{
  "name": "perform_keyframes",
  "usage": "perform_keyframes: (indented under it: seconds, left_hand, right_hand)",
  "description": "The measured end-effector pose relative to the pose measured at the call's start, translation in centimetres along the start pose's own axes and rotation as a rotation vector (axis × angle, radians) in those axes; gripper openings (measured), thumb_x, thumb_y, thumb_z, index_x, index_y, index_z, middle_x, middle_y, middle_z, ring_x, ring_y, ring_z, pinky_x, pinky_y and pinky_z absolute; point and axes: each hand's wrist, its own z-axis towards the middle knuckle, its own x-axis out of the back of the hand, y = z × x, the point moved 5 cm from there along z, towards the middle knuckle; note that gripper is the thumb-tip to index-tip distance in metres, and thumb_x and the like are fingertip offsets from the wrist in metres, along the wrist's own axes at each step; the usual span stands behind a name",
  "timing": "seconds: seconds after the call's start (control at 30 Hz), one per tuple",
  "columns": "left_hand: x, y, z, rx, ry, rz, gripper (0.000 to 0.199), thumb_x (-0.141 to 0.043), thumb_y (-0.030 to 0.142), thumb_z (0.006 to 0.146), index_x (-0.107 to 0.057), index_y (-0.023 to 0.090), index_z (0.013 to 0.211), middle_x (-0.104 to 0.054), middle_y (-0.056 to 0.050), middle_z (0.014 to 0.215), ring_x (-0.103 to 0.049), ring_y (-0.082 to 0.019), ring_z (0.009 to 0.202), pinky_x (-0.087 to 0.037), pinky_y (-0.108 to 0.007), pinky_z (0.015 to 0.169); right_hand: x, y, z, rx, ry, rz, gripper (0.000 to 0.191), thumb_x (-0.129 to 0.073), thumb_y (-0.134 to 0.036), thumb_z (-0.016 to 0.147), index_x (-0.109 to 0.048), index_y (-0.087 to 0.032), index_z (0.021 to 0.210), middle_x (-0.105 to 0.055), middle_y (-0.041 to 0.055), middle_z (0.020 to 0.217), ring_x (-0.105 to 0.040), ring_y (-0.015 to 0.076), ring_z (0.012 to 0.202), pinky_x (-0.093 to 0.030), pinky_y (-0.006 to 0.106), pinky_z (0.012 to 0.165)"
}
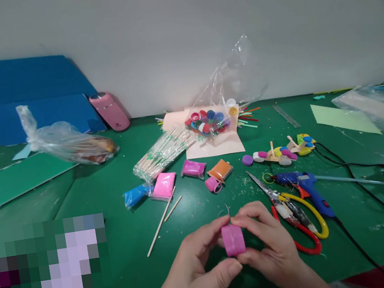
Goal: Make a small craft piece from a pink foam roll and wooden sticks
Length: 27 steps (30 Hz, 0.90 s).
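Near the front middle of the green table, a pink piece (234,240) made of two caps, joined along a seam, is held between both hands. My left hand (209,261) has its fingertips and thumb on its left side. From the right, my right hand (264,244) pinches its top and bottom edges with finger and thumb. A thin strand curls up above the fingertips. Just beyond the hands lies a pink cap with a ring (213,184), beside an orange clay packet (221,171).
Scissors (297,219) and a blue glue gun (307,189) with a black cord lie right of my hands. Wooden sticks (161,228) and a pink packet (163,185) are on the left. Bagged bottle caps (210,122) stand behind, near a pink bottle (110,111).
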Motion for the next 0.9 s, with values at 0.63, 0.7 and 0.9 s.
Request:
perform_keyframes:
  seconds: [0.63,0.7,0.9]
  left_hand:
    - [-0.9,-1.4,0.1,0.131,-0.064,-0.146,0.028,-0.051,0.025,0.08,-0.057,0.019,0.107,-0.055,0.0,0.069,-0.049,-0.01,0.058,-0.042,-0.022,0.059]
    - [-0.9,-1.5,0.0,0.132,-0.071,-0.149,0.029,-0.051,0.026,0.08,-0.057,0.019,0.107,-0.054,0.0,0.07,-0.049,-0.009,0.058,-0.041,-0.022,0.059]
    - [-0.9,-1.5,0.0,0.121,-0.079,-0.148,0.028,-0.051,0.026,0.08,-0.057,0.019,0.106,-0.054,0.0,0.071,-0.048,-0.009,0.058,-0.041,-0.021,0.058]
  right_hand:
    - [-0.9,0.0,-0.8,-0.152,-0.053,0.064,0.026,-0.051,-0.028,0.079,-0.051,-0.023,0.104,-0.057,0.0038,0.089,-0.051,0.0184,0.079,-0.041,0.031,0.069]
    - [-0.9,0.0,-0.8,-0.152,-0.05,0.073,0.026,-0.051,-0.025,0.078,-0.052,-0.023,0.103,-0.057,0.0035,0.088,-0.051,0.0181,0.078,-0.041,0.031,0.069]
    - [-0.9,0.1,-0.6,-0.163,-0.049,0.095,0.025,-0.052,-0.024,0.077,-0.053,-0.022,0.102,-0.057,0.0035,0.087,-0.051,0.0181,0.079,-0.041,0.031,0.069]
